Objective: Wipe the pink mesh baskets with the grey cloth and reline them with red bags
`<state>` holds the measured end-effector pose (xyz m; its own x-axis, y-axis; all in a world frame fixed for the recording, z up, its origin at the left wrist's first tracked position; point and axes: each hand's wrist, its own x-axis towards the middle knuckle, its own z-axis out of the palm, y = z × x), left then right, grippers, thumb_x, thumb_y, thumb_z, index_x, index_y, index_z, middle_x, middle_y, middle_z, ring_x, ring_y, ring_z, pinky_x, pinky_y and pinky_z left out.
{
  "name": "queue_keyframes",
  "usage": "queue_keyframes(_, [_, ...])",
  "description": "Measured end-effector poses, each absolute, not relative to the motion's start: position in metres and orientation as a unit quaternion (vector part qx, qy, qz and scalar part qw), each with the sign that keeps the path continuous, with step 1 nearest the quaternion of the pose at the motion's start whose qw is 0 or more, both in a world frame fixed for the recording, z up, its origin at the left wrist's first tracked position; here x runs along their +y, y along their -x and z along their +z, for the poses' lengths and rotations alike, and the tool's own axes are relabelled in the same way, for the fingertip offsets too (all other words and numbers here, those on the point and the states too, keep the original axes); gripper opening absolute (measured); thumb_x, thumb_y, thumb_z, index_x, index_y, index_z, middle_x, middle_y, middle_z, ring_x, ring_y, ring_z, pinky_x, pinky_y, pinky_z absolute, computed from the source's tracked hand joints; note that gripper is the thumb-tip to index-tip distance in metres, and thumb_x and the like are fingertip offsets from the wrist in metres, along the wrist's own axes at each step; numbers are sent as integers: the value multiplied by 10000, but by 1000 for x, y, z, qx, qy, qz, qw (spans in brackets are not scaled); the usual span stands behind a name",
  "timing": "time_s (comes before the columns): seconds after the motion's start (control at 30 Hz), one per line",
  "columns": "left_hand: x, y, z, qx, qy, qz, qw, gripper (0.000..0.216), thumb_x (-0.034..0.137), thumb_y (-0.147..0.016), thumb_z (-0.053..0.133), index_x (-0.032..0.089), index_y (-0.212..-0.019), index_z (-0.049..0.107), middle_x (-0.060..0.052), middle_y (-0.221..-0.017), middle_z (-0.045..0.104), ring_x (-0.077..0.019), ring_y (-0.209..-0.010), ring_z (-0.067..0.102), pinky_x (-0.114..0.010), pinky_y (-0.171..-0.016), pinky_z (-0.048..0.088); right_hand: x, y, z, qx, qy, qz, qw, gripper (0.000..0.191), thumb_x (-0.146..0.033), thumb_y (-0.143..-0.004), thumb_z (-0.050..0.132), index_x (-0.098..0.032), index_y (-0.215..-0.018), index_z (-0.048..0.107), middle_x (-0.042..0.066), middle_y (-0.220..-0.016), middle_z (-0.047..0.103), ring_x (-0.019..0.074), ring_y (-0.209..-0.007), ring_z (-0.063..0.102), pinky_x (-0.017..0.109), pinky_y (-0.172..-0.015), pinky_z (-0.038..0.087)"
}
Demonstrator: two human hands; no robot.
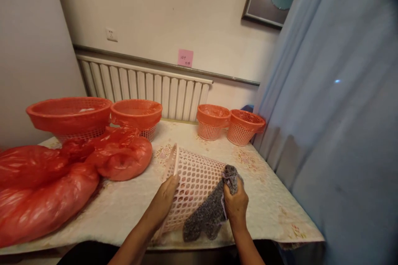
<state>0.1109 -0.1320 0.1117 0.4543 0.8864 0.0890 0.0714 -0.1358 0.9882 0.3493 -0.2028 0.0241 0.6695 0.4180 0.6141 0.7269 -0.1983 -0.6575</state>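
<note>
A pale pink plastic wastebasket (pixel 199 178) with a lattice wall lies tipped on its side on the table, its mouth facing left. My left hand (pixel 168 196) grips the basket by its rim, the fingers partly hidden behind it. Bunched in my closed right hand (pixel 236 201) is a dark grey cloth (pixel 207 215). The cloth is against the closed end and lower side of the basket, and part of it hangs down towards the table's front edge.
Red-bag-lined baskets stand at the back left (pixel 70 112) and back right (pixel 213 118). Filled red plastic bags (pixel 56 194) cover the table's left side. A floral tablecloth (pixel 273 207) covers the table. A blue curtain (pixel 326 132) hangs along the right; a radiator (pixel 149 87) is behind.
</note>
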Motion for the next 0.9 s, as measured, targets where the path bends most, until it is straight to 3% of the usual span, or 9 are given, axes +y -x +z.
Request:
queue_keyframes(0.2, [-134,-107,105,350,-680,371,526,435,551,-911,369,184,-846,592,-56,-923,701,-229,-911,614,-329,-907,464,-196,-296,31,-497,680,-208,498,437,-251,-776,545,-126,-1194,573,166,-1185,639,302,-1134,578,502,-956,472])
queue_keyframes(0.37, [-136,-106,103,340,-680,369,535,456,515,-925,349,169,-1031,626,-80,-1072,698,-242,-1076,595,-369,-1008,423,-187,-241,70,-612,595,-147,501,510,-146,-740,541,-150,-1250,525,130,-1198,629,267,-1171,553,459,-1006,457])
queue_keyframes(0.53, [-137,-105,98,300,-694,397,521,455,479,-938,344,161,-1126,610,-85,-1224,645,-231,-1193,537,-354,-1086,356,-166,-231,105,-658,550,-101,504,430,-146,-753,548,-154,-1182,570,119,-1132,653,244,-1111,581,424,-1002,454])
queue_keyframes(0.77, [-143,-107,90,329,-689,384,518,475,526,-935,333,158,-1064,606,-95,-1125,672,-245,-1099,570,-358,-1033,390,-147,-268,110,-625,600,-54,497,480,-154,-736,547,-176,-1214,585,100,-1193,645,245,-1130,579,423,-1003,429])
queue_keyframes(0.9, [-148,-105,81,354,-661,364,552,490,587,-905,354,173,-962,610,-83,-972,701,-250,-964,624,-348,-897,484,-157,-308,95,-549,676,-27,491,377,-220,-771,521,-160,-1127,626,104,-1077,680,249,-1030,612,390,-910,459])
